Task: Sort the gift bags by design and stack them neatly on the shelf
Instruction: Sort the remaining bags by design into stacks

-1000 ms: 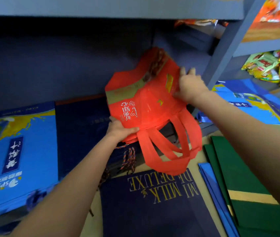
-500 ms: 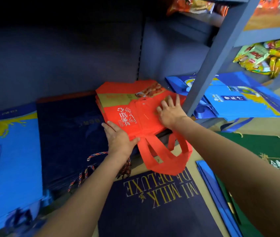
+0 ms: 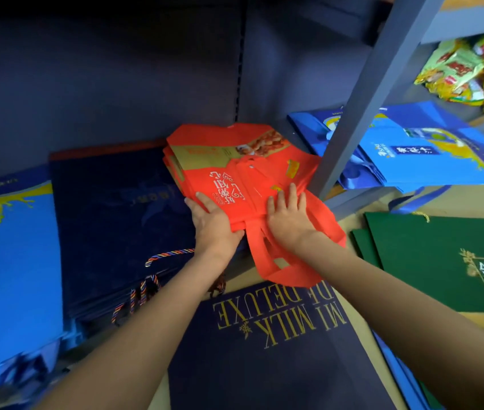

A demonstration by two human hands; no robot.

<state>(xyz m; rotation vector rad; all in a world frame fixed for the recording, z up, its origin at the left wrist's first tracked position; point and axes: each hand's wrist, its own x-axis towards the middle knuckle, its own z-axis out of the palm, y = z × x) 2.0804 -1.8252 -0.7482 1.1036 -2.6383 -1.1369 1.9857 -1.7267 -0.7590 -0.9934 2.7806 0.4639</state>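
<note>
The left hand (image 3: 215,229) grips the near left edge of the flat red-orange fabric gift bag (image 3: 243,176) — thumb laid on top by the white lettering, the other fingers hidden under the edge. The right hand (image 3: 288,217) lies flat on the bag's near right part with fingers straight and spread, pressing down where the bag's looped red fabric handles (image 3: 291,261) begin. The bag rests on top of a small pile of like red bags on the lowest board of the grey-blue metal shelf (image 3: 146,93), just beside the shelf's slanted grey upright post (image 3: 362,105); its handles hang over the front edge.

To the left of the red pile, touching it, lies a stack of dark navy paper bags (image 3: 116,208) with striped twisted cord handles (image 3: 169,254), and further left a stack of bright blue bags with a yellow splash print (image 3: 10,261). Beyond the post sits another pile of bright blue bags (image 3: 412,152), with shiny green and yellow snack packets (image 3: 471,72) on the board above. On the floor in front lie a navy bag printed "MI MILK DE DELUXE" in gold (image 3: 279,350) — between the forearms — and dark green bags with a gold emblem (image 3: 448,261) to the right.
</note>
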